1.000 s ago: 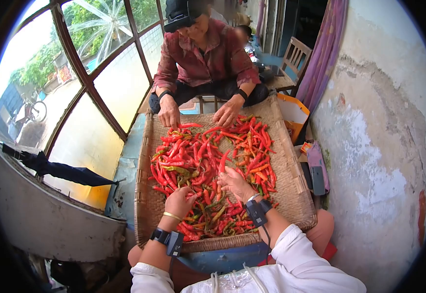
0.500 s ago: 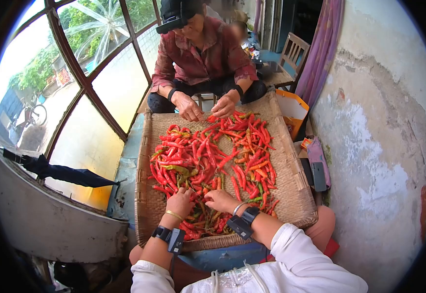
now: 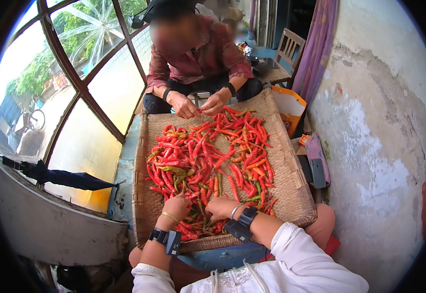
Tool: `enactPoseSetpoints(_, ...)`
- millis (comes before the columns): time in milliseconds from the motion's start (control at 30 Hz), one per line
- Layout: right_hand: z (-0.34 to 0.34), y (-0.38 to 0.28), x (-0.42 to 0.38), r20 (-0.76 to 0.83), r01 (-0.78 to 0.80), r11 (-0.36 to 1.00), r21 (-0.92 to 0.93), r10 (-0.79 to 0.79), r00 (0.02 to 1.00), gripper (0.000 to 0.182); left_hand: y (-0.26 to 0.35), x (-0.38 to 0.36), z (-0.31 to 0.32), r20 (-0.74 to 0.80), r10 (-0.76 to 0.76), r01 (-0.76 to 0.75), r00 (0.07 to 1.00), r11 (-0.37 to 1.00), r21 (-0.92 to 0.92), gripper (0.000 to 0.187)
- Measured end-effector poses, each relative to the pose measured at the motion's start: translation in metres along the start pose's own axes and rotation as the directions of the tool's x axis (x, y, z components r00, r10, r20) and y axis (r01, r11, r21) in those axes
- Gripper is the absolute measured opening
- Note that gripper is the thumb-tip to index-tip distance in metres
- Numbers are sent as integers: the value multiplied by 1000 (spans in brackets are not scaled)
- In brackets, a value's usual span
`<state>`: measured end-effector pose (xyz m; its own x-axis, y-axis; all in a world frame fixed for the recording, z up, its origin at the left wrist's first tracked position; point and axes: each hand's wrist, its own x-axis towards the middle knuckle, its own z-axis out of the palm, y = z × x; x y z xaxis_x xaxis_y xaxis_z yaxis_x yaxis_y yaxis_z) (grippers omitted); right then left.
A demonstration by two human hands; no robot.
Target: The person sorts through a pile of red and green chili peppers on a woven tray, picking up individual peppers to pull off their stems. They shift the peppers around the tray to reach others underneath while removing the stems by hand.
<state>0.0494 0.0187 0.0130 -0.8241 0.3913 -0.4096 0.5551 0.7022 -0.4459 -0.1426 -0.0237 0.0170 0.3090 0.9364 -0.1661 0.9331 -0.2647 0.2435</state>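
Note:
Red chili peppers point(image 3: 196, 158), with some green and orange ones among them, lie heaped on a square woven tray point(image 3: 285, 168). At the near left of the heap is my left hand point(image 3: 176, 207), its fingers bent and pinched at a red chili pepper. My right hand point(image 3: 220, 209) is just to the right, over the near part of the heap. Its fingers are curled together, and its fingertips are hidden, so what they hold cannot be made out. A small gap lies between my two hands. Both wrists wear black strapped devices.
Across the tray sits another person in a red checked shirt point(image 3: 198, 58), both hands point(image 3: 198, 105) at the far edge over peppers. A folded umbrella point(image 3: 71, 178) lies on the left sill. A phone point(image 3: 317, 171) and an orange-white bag point(image 3: 291, 107) stand right, by the wall.
My right hand has drawn slightly down with its fingers more curled. My left hand has shifted slightly down and left. The other person's hands remain together at the far edge.

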Motion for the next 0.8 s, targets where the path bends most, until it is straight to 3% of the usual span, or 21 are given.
enactPoseSetpoints(100,6,-2,2,14,-10,998,-69,11,1000,26,4,-2,-7,-35,2,-2,999,1000,16,13)
enactPoseSetpoints(200,-1,-4,0,-56,1,994,-109,-7,998,27,9,1,-17,-96,-58,47,994,993,-111,12)
enactPoseSetpoints(233,-2,-2,0,-57,1,994,-109,-8,998,27,10,0,-19,-197,-51,5,979,974,-226,12)
enactPoseSetpoints(267,-2,2,-1,-220,2,999,47,9,976,27,11,0,-21,-297,-57,-48,953,942,-333,13)
enactPoseSetpoints(300,-2,4,-2,-372,28,979,200,50,927,27,13,-1,-23,-296,-58,-46,953,942,-332,13)
enactPoseSetpoints(333,-2,3,-1,-373,28,979,202,50,927,27,15,-1,-25,-296,-90,-41,951,911,-411,13)
enactPoseSetpoints(400,-6,2,-1,-415,71,905,420,122,902,29,17,1,-26,-295,-117,-43,948,874,-483,14)
enactPoseSetpoints(467,-5,-4,-1,-473,127,860,494,143,869,28,16,1,-23,-182,-241,53,953,728,-684,11)
enactPoseSetpoints(500,-3,-5,2,-503,183,821,541,142,852,30,18,1,-24,-196,-256,-4,947,599,-801,8)
enactPoseSetpoints(533,-1,-6,4,-532,238,776,584,144,834,32,21,-1,-27,-203,-255,-9,945,603,-798,8)
enactPoseSetpoints(600,-1,-7,5,-608,315,768,558,121,785,28,26,-3,-30,-209,-298,-78,932,397,-914,7)
enactPoseSetpoints(633,-3,-7,4,-665,329,815,478,91,741,25,23,-2,-25,-254,-281,-112,925,438,-892,8)
enactPoseSetpoints(700,-7,-7,2,-754,343,867,361,54,655,21,22,-1,-22,-225,-286,-107,932,375,-921,7)
enactPoseSetpoints(800,-17,-11,-8,-706,257,890,376,96,702,18,26,2,-24,-248,-308,-133,919,350,-927,7)
